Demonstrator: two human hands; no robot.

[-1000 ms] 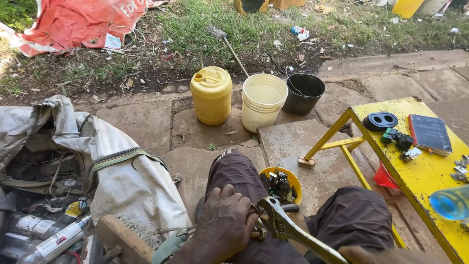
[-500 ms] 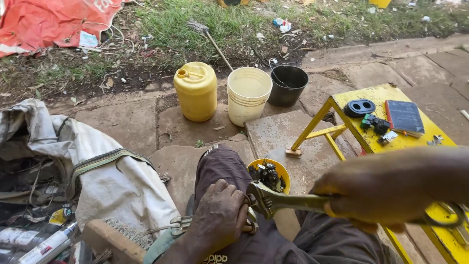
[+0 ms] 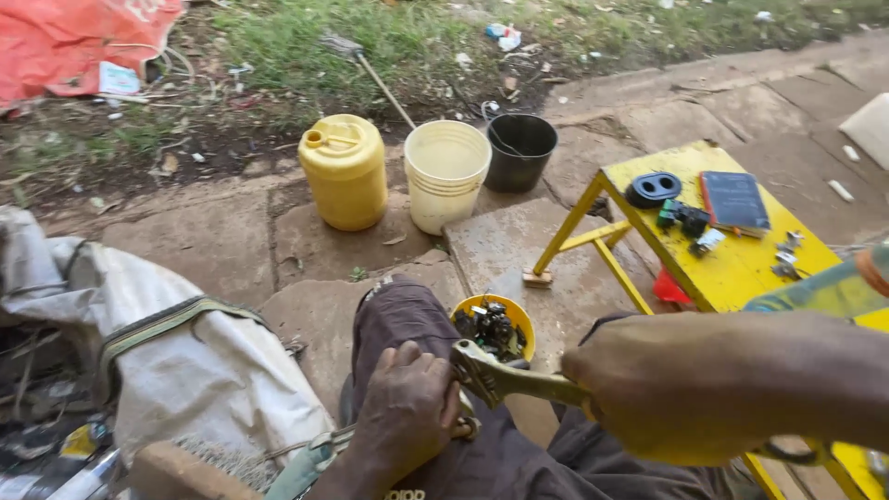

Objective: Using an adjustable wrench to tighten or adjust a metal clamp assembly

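Far left: red tarp (image 3: 74, 37) on grass; below it, grey-white canvas bag (image 3: 185, 370) with olive strap, slumped on paving. Bottom left: wooden-backed brush (image 3: 185, 468), bristles up, just beside the bag. Centre rear, in a row on paving slabs: yellow jerrycan (image 3: 344, 171), cream bucket (image 3: 447, 174) just beside it, black bucket (image 3: 520, 151) touching the cream one. Centre foreground: left hand (image 3: 407, 407) closed over a small part on the lap, part itself hidden under the fingers; dark brown trousers (image 3: 407, 319) beneath. Just right of that hand: jaw end of adjustable wrench (image 3: 495, 378), brass-coloured, meeting the hidden part at the left hand. Behind the wrench head, between the knees: small yellow bowl (image 3: 517, 315) holding dark metal bits. Right foreground: right hand (image 3: 648, 389) closed around wrench handle, knuckles toward camera, blurred. Right rear: yellow surface (image 3: 741, 268) on angled yellow legs, carrying black rubber ring piece (image 3: 654, 189), dark notebook-like slab (image 3: 734, 200), small green-black component (image 3: 683, 217) between them, and scattered metal screws (image 3: 787, 264). Far right edge: greenish clear plastic bottle (image 3: 833, 289), blurred, above the right forearm.
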